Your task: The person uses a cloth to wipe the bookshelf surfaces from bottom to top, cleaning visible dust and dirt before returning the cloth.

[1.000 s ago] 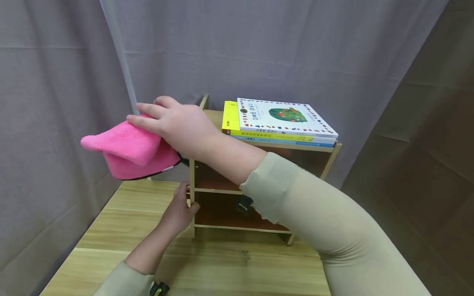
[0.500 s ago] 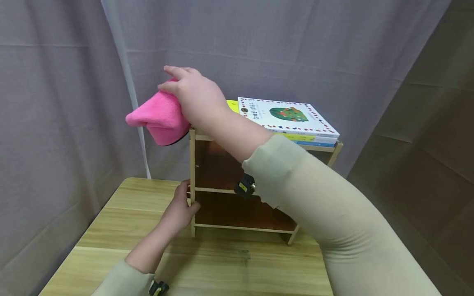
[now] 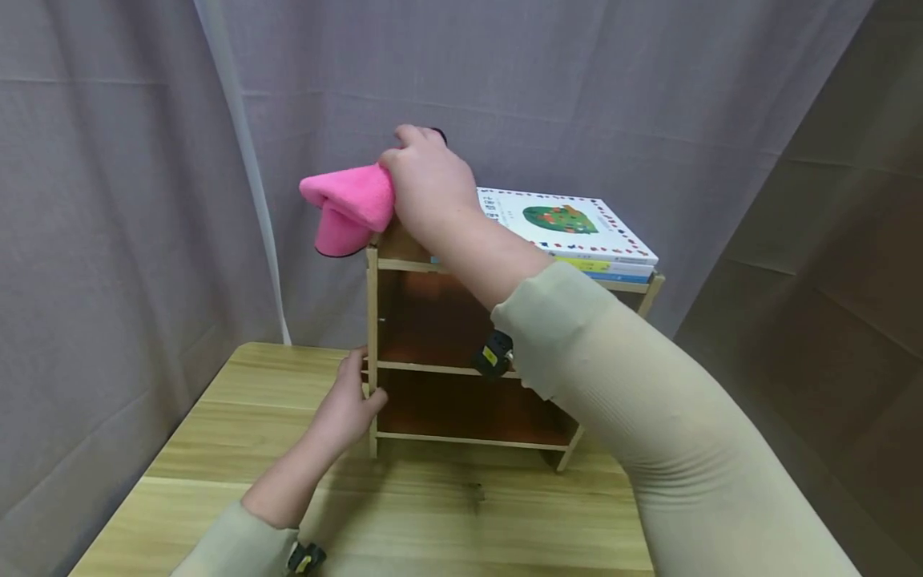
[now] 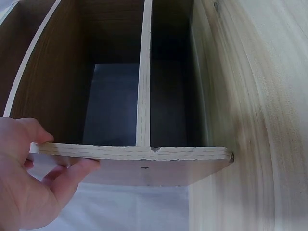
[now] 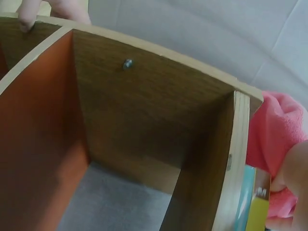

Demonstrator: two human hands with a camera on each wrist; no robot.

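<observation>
A soft pink fuzzy cloth point(image 3: 349, 200) with a dark trimmed edge is gripped by my right hand point(image 3: 436, 180), over the top left corner of a small wooden shelf point(image 3: 447, 367). Part of the cloth hangs out past the shelf's left side; the rest is hidden behind the hand. In the right wrist view, the bunched pink cloth point(image 5: 276, 127) is beside the shelf top and the book spines. My left hand point(image 3: 346, 409) holds the shelf's left side panel point(image 4: 134, 153) low down, thumb inside and fingers outside, as the left wrist view shows.
A stack of books point(image 3: 570, 220) lies on the right of the shelf top, a white picture-covered one uppermost. The shelf stands on a wooden table point(image 3: 216, 449). Grey curtains point(image 3: 562, 96) hang behind and at the left.
My right hand has carried the pink cloth rightward and upward from left of the shelf to its top left corner. The left hand has stayed on the side panel.
</observation>
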